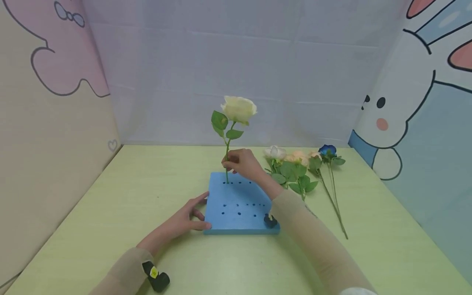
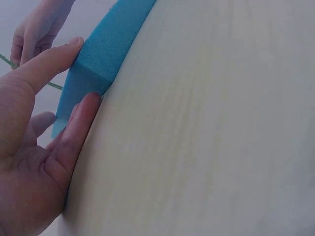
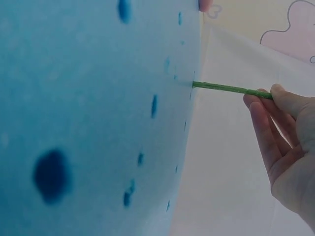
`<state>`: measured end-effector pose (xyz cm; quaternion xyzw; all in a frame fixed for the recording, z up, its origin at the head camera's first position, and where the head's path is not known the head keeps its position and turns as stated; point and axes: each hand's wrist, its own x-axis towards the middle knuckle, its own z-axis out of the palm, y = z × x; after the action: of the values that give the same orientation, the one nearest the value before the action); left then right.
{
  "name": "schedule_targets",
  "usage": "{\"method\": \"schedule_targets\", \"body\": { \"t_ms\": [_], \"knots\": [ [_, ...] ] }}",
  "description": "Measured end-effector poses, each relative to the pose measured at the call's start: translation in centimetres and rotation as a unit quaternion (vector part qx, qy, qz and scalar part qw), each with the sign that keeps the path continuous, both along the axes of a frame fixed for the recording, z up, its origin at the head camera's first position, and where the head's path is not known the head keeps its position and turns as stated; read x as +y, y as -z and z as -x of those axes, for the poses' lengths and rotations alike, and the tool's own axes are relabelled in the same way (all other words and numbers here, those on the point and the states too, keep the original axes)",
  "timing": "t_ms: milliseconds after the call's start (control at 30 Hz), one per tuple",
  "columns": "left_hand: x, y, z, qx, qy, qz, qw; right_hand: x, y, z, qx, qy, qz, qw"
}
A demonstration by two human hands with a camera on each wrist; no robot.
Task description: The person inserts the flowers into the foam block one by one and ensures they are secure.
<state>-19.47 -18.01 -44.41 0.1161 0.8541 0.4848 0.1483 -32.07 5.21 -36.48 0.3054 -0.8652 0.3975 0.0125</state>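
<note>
A white rose (image 1: 239, 110) with green leaves stands nearly upright over the blue foam board (image 1: 236, 223). My right hand (image 1: 243, 164) pinches its green stem (image 3: 221, 88) between thumb and fingers, some way above the board. The stem's lower end meets the board at a hole in the far row, toward the left; how deep it sits is hidden. At the board's left side, my left hand (image 1: 184, 217) rests its fingers against the edge, with the thumb (image 2: 56, 59) at the near corner. Several dark holes run in rows across the board.
Right of the board lie a white flower (image 1: 275, 152), peach flowers (image 1: 297, 157) with leafy stems, and a blue rose (image 1: 327, 150) with long stems pointing toward me. A pale curtain (image 1: 236, 53) hangs behind the table (image 1: 166, 164). Cartoon-printed walls flank both sides.
</note>
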Motion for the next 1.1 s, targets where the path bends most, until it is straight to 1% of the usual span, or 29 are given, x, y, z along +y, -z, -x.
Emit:
{"method": "schedule_targets", "body": {
  "t_ms": [133,267,400,567,800,1100],
  "knots": [
    [0.10,0.05,-0.06,0.000,-0.004,0.002,1.0000,0.03,0.35,0.10,-0.008,0.000,0.011,1.000],
    [0.19,-0.12,-0.02,-0.001,-0.007,0.004,1.0000,0.09,0.49,0.16,-0.001,-0.005,0.015,1.000],
    [0.24,-0.21,-0.02,-0.002,-0.010,0.008,0.9999,0.11,0.63,0.25,0.007,-0.010,0.013,1.000],
    [0.17,-0.13,-0.02,-0.002,-0.008,0.010,0.9999,0.05,0.75,0.27,0.005,-0.011,0.006,1.000],
    [0.07,-0.01,-0.02,0.004,-0.005,0.006,1.0000,-0.03,0.57,0.06,-0.002,-0.006,0.001,1.000],
    [0.12,0.06,0.00,-0.001,-0.005,0.007,1.0000,-0.08,0.14,-0.17,-0.020,0.002,-0.012,1.000]
  ]
}}
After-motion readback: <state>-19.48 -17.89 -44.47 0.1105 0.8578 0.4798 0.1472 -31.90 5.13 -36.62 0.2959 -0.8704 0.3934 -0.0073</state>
